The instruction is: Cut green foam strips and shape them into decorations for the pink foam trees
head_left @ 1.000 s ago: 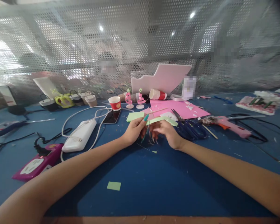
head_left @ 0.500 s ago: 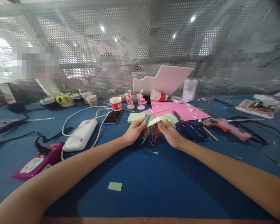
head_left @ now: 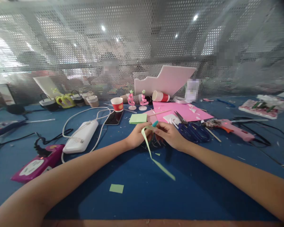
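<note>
My left hand (head_left: 137, 136) and my right hand (head_left: 170, 135) meet over the middle of the blue table (head_left: 142, 195), fingers pinched together on one end of a long pale green paper strip (head_left: 156, 159). The strip hangs down from the fingers toward me and bends, its free end near the table. Long coloured fingernails show on both hands. A green paper sheet (head_left: 138, 118) lies just behind my left hand, and dark blue scissors (head_left: 191, 130) lie right of my right hand.
A pink glue gun (head_left: 229, 127), pink paper (head_left: 184, 111), red paper cups (head_left: 116, 104), two small pink spiral figures (head_left: 137, 100), a phone, a white power bank (head_left: 80, 140) with cables and a magenta power strip (head_left: 35, 165) surround the hands. A green paper scrap (head_left: 116, 188) lies near me.
The green strip, earlier held level between both hands, now hangs down toward me from pinched fingers. Both hands have drawn closer together.
</note>
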The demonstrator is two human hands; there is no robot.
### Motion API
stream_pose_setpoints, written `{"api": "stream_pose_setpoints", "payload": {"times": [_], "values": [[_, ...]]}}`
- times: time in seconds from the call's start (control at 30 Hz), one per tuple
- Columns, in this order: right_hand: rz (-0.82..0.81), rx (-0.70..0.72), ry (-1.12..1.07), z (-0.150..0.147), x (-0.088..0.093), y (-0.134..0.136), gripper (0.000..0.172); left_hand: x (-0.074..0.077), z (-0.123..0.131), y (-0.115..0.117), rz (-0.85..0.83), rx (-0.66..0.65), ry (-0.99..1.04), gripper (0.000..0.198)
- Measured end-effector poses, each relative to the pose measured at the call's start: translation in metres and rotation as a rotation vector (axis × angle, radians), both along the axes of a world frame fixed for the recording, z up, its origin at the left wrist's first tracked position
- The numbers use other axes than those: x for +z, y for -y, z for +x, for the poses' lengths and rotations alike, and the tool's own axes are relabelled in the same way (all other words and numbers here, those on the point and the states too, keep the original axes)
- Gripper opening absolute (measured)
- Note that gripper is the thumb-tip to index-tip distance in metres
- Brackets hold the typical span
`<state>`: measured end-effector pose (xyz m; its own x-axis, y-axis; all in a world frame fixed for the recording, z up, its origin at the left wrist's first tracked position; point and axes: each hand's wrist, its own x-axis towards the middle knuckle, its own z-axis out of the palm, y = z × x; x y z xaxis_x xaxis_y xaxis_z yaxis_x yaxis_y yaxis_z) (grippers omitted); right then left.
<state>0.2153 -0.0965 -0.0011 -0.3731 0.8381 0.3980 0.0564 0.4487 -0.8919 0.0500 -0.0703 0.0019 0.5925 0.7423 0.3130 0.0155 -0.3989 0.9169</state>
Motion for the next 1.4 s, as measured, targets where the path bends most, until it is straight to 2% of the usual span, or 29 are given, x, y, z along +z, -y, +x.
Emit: {"api": "stream_pose_setpoints", "payload": {"times": [0.13, 0.37, 0.5, 0.67, 0.8, 1.0, 1.07, 1.13, 1.2, 1.27, 1.33, 1.4], "values": [[-0.002, -0.024, 0.011, 0.000, 0.004, 0.001, 0.034, -0.005, 0.000, -0.003, 0.003, 0.009, 0.002, 0.039], [-0.038, -0.021, -0.043, 0.001, 0.004, -0.002, 0.037, 0.003, -0.002, 0.002, -0.056, -0.013, 0.089, 0.048], [-0.061, -0.047, -0.035, 0.002, 0.005, -0.003, 0.037, 0.003, -0.006, 0.001, -0.047, -0.082, 0.163, 0.052], [-0.075, -0.072, -0.066, 0.003, 0.008, -0.003, 0.040, 0.004, -0.005, 0.003, -0.064, -0.130, 0.139, 0.060], [-0.074, -0.018, -0.062, 0.004, 0.008, -0.005, 0.039, 0.005, -0.002, 0.005, -0.037, -0.059, 0.090, 0.044], [-0.013, -0.061, 0.055, 0.004, 0.006, -0.003, 0.038, 0.003, -0.001, -0.005, -0.044, 0.192, 0.105, 0.036], [0.042, -0.081, 0.102, 0.005, 0.007, -0.002, 0.037, 0.001, -0.002, -0.009, 0.024, 0.327, 0.139, 0.030], [0.079, -0.083, 0.143, 0.006, 0.007, -0.003, 0.036, 0.000, -0.003, -0.011, 0.164, 0.430, 0.165, 0.026], [0.100, -0.081, 0.168, 0.008, 0.006, -0.005, 0.035, 0.000, -0.005, -0.009, 0.306, 0.413, 0.137, 0.027], [0.110, -0.079, 0.181, 0.010, 0.005, -0.007, 0.034, 0.002, -0.006, -0.005, 0.394, 0.330, 0.061, 0.029], [0.105, -0.076, 0.189, 0.010, 0.004, -0.008, 0.034, 0.004, -0.006, -0.002, 0.391, 0.273, 0.009, 0.029], [0.084, -0.071, 0.193, 0.010, 0.005, -0.007, 0.035, 0.006, -0.005, -0.001, 0.317, 0.251, 0.007, 0.028]]}}
